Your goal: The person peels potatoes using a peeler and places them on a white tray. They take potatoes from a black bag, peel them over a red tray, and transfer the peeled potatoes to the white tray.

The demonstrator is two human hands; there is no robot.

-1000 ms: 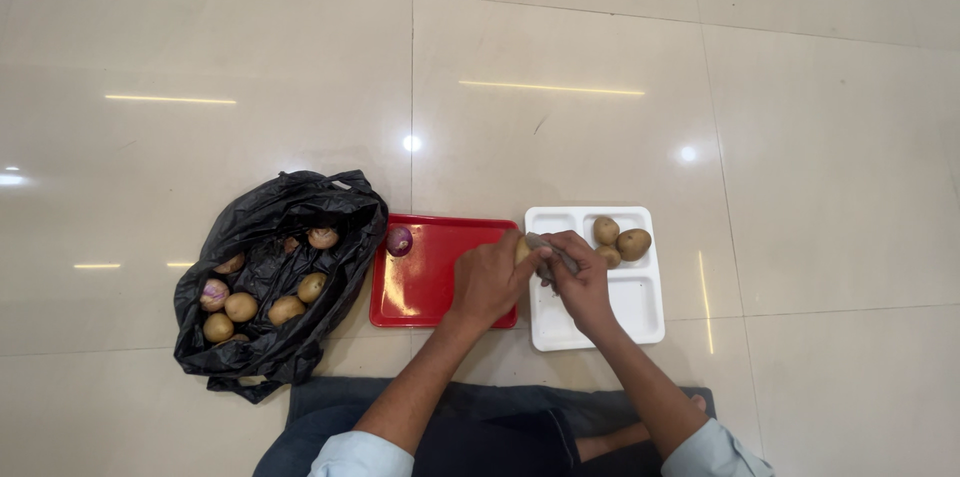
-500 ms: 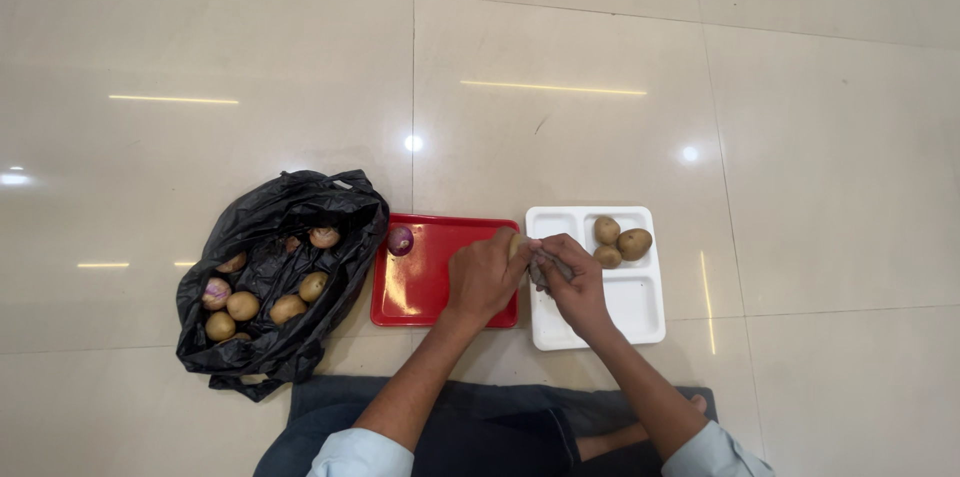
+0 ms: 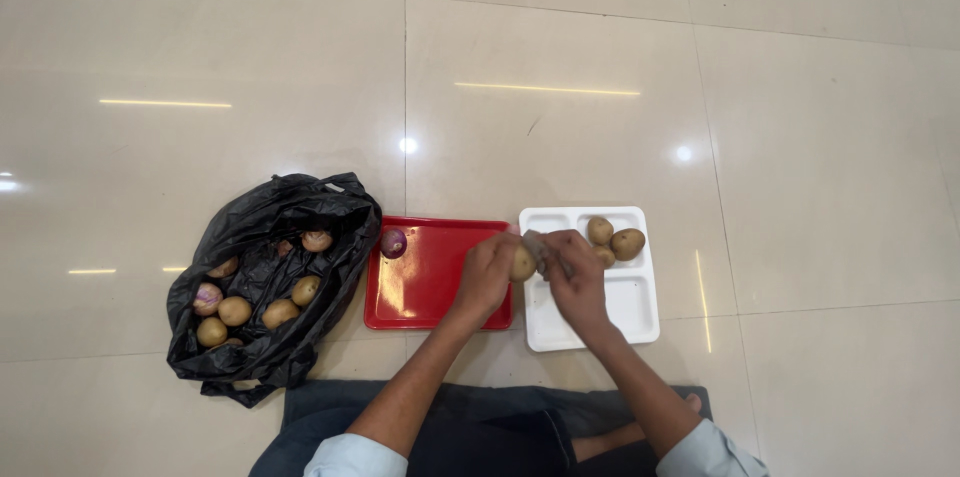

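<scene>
My left hand (image 3: 487,275) holds a brown potato (image 3: 523,263) over the gap between a red tray (image 3: 425,289) and a white compartment tray (image 3: 625,309). My right hand (image 3: 575,279) grips a grey metal peeler (image 3: 536,247) with its blade against the potato. Three more potatoes (image 3: 614,240) lie in the white tray's top right compartment. A purple onion (image 3: 393,242) rests in the red tray's top left corner.
A black plastic bag (image 3: 262,282) lies open on the floor to the left, holding several potatoes and onions. Everything sits on glossy beige floor tiles (image 3: 560,117). My crossed legs in dark trousers (image 3: 480,432) are at the bottom edge.
The potato has turned in my left hand and now shows more fully. My right hand has shifted the peeler slightly along it. Both hands stay over the tray edges.
</scene>
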